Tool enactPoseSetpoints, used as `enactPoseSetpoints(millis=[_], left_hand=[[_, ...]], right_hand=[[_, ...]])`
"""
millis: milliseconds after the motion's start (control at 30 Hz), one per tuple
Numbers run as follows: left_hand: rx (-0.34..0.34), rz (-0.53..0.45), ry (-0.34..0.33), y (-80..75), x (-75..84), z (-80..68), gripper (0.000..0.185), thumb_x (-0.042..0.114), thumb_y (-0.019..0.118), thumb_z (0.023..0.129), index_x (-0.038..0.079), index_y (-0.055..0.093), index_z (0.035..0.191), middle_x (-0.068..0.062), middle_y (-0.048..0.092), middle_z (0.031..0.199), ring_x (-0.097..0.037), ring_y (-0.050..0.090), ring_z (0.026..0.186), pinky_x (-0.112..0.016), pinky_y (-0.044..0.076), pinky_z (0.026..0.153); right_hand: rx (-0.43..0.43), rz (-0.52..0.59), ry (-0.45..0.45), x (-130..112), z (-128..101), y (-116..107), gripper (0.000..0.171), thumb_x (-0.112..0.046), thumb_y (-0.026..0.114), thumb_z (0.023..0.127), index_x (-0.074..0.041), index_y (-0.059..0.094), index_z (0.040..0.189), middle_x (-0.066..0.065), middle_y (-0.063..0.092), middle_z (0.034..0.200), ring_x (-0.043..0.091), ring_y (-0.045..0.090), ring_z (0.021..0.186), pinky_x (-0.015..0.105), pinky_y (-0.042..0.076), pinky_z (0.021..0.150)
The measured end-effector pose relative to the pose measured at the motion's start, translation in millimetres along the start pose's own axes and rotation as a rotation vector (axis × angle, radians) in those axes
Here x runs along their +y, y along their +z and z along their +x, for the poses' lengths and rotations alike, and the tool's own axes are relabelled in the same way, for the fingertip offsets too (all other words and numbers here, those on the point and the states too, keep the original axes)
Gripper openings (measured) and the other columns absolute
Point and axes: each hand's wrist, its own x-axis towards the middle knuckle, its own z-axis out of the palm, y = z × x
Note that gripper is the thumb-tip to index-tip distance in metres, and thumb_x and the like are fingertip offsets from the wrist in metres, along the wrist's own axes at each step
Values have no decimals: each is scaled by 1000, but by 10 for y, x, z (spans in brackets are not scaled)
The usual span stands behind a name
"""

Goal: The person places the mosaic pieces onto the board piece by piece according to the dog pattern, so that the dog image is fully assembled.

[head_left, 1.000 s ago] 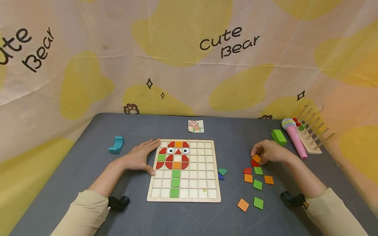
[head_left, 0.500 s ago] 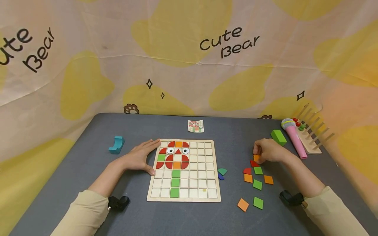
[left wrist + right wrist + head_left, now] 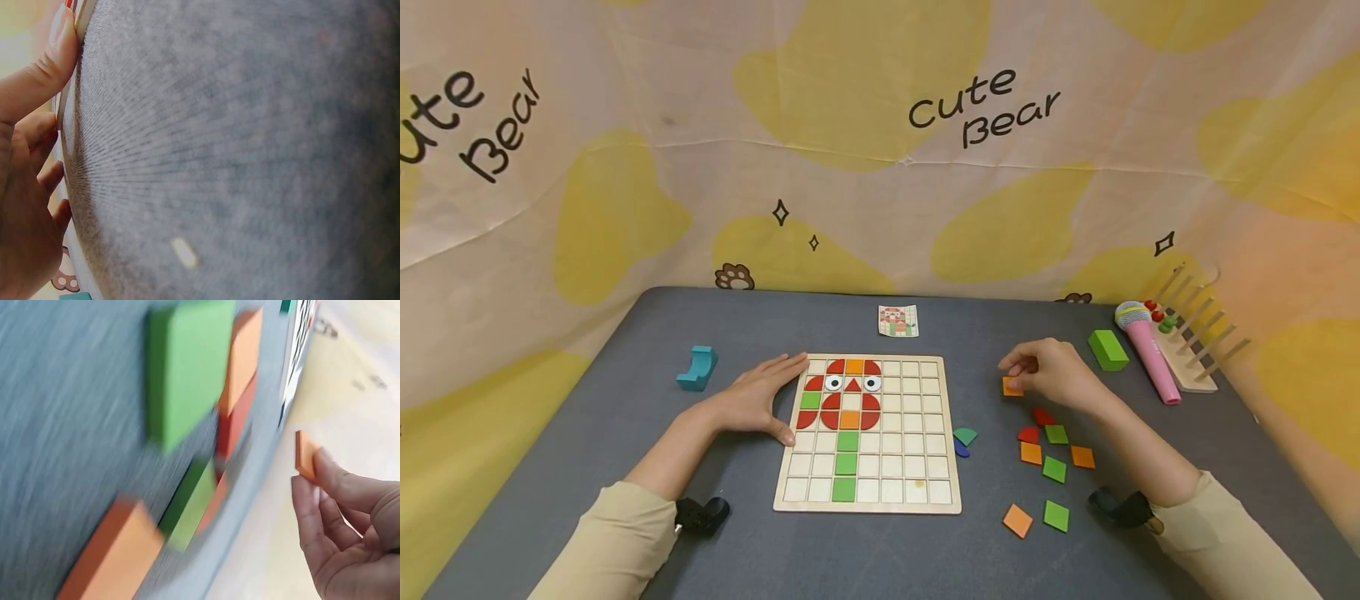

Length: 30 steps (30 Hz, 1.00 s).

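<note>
My right hand point(image 3: 1054, 373) pinches an orange square tile point(image 3: 1012, 387) between thumb and fingers, to the right of the board; in the right wrist view the tile point(image 3: 305, 456) is off the table. With fingers spread, my left hand point(image 3: 754, 398) rests against the left edge of a wooden grid board point(image 3: 910, 507). On the board, red curved pieces, two eye pieces, orange squares and green squares form a figure in the left and middle columns. Loose green tiles point(image 3: 1056, 516), orange tiles point(image 3: 1017, 521) and red pieces point(image 3: 1028, 434) lie on the table below my right hand.
A small pattern card point(image 3: 898, 321) lies behind the board. Green and blue curved pieces point(image 3: 965, 437) touch or adjoin its right edge. At the right are a green block point(image 3: 1108, 350), a pink microphone point(image 3: 1153, 354) and a pegged wooden rack point(image 3: 1195, 371). A teal block point(image 3: 697, 368) stands at left.
My right hand has picked the orange tile up from beside the red pieces and moved left with it, nearer the board. The left hand has stayed in place.
</note>
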Motion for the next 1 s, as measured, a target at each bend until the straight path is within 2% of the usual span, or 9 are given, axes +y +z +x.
enactPoseSetpoints(millis=[300,733,1000], left_hand=[[-1,-7,1,-3,1,3,124,54,88,60,9,26,157,-12,22,166,-44,18,152,-74,21,111],[-5,-14,8,6,-14,23,124,53,89,60,9,25,157,-13,22,166,-45,18,151,-75,20,111],[-5,-30,-1,0,-4,11,124,53,89,60,9,26,157,-12,22,166,-44,17,152,-74,20,111]], right_hand=[[-20,78,-33,-370,102,255,18,-4,72,86,-7,77,103,8,77,100,16,66,86,23,53,71],[-115,148,-141,-871,259,671,10,-11,76,85,-11,77,95,-2,74,87,5,60,76,20,48,70],[-175,196,-200,-1134,349,903,11,-2,72,85,-7,76,93,2,75,86,2,61,72,16,50,67]])
